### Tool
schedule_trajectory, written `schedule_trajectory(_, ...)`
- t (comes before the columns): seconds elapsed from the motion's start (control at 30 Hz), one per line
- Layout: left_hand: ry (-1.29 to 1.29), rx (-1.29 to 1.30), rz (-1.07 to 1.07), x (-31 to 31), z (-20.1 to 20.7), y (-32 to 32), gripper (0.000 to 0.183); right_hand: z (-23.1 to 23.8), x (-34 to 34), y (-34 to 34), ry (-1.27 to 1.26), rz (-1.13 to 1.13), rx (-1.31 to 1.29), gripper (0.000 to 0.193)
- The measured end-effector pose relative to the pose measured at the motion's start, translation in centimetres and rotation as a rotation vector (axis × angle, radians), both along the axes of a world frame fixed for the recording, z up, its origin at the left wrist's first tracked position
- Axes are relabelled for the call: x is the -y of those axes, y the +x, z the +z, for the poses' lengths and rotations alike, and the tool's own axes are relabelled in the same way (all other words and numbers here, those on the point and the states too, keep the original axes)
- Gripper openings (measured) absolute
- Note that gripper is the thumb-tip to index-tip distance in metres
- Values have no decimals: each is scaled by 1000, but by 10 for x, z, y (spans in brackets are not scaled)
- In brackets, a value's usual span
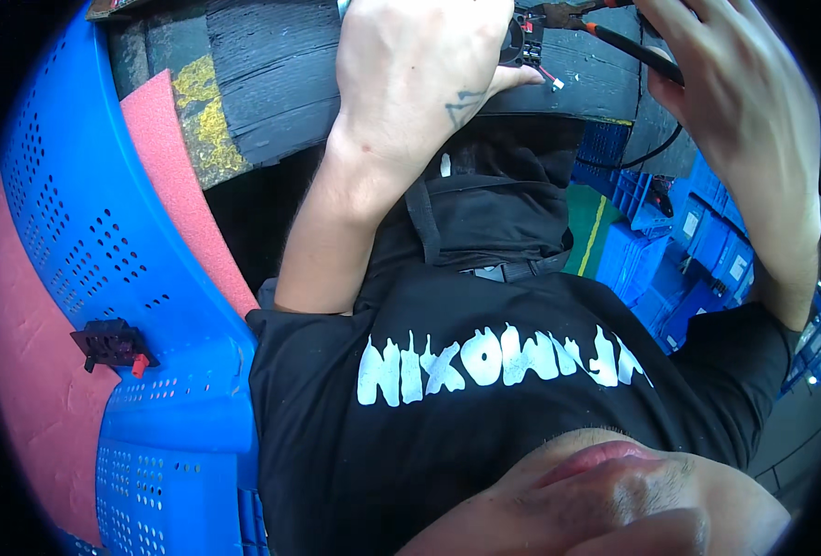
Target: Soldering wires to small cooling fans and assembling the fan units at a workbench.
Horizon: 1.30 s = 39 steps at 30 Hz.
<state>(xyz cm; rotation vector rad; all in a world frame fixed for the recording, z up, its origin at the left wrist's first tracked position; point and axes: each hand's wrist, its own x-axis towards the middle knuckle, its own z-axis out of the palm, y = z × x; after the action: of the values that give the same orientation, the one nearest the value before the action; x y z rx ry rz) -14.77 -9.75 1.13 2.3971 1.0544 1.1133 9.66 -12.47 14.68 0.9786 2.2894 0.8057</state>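
My left hand (410, 69) is closed on a small black plastic part (523, 42) at the top of the view. The part has a round opening, some red bits and a short red wire that ends in a white connector (557, 83). In my right hand (730, 88) are pliers (628, 48) with black and orange handles. Their metal jaws reach the upper edge of the black part. The back of my left hand hides most of its fingers, and the picture's top edge cuts off both hands.
Beneath my hands is a dark, worn workbench (271, 83) with yellow paint. At left stands a perforated blue plastic bin (68, 241) with pink foam sheets (174, 139). A similar black part with a red piece (114, 345) lies there. Several blue crates (637, 259) stand at right.
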Motion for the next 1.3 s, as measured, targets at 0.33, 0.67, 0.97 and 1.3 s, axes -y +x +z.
schedule_trajectory(0.33, -7, -12, -39, 0, -2, -1, 50, 9, 16, -23, 73, 80, 89, 41)
schedule_trajectory(0.67, 96, 51, 2, -2, -17, 1, 49, 3, 16, -49, 158, 159, 172, 39)
schedule_trajectory(0.97, -23, 14, -47, 3, 5, -2, 48, -16, 33, -86, 261, 71, 104, 29)
schedule_trajectory(1.3, 192, 221, 5, -9, -25, 12, 51, -2, 32, -99, 80, -240, -308, 30)
